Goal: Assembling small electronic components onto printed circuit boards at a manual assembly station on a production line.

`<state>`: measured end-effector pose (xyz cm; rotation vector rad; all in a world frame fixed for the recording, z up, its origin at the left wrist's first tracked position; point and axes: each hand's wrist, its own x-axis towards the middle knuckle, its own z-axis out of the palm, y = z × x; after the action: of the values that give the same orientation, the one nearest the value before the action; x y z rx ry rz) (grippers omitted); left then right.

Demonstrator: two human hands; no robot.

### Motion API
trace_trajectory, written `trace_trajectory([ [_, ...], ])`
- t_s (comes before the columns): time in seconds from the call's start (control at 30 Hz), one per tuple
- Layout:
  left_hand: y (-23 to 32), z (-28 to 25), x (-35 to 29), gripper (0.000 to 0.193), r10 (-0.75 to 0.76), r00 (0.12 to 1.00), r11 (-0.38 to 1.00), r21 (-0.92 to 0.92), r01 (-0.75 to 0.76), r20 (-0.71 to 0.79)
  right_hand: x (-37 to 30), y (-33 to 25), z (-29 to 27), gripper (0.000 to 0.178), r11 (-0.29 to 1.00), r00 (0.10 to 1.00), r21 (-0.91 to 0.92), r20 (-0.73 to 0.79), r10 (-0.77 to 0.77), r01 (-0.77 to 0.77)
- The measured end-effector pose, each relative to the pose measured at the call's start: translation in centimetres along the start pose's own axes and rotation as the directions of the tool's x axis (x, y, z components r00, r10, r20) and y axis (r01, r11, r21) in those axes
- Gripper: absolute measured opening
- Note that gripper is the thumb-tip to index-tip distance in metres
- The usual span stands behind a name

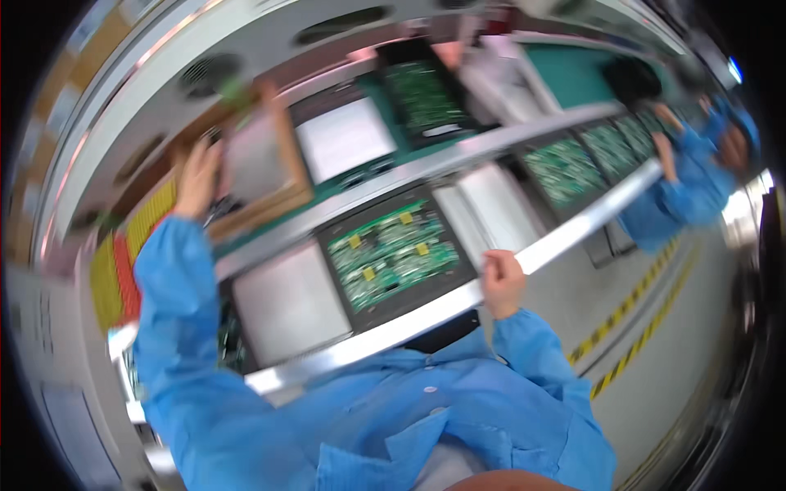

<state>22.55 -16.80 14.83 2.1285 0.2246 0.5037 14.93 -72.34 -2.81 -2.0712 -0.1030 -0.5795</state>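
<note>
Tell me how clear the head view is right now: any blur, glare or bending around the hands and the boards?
Head view: motion blur throughout, so the left hand on the wooden frame is smeared; the right hand on the metal rail is somewhat sharper; the nearest green board shows only coarse detail; fisheye bends the rail and darkens the corners; glare whitens the right rim.

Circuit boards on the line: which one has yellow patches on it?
The green circuit board in the black tray directly in front of the person, beside the right hand; the other boards show none.
</note>
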Motion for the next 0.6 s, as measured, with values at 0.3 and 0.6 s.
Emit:
trace_trajectory([
  [0.3,11.1,3.3,-11.4,0.054,0.060,0.746,0.600,-0.621,0.504,0.663,7.3,-14.0,6.0,0.033,0.853,0.872,0.516,0.380,-0.308,0.077],
  [0.6,8.8,6.9,-17.9,0.046,-0.066,0.710,0.505,-0.591,0.630,0.701,6.8,-23.0,15.1,0.040,0.740,0.516,0.638,0.717,-0.468,-0.215],
])
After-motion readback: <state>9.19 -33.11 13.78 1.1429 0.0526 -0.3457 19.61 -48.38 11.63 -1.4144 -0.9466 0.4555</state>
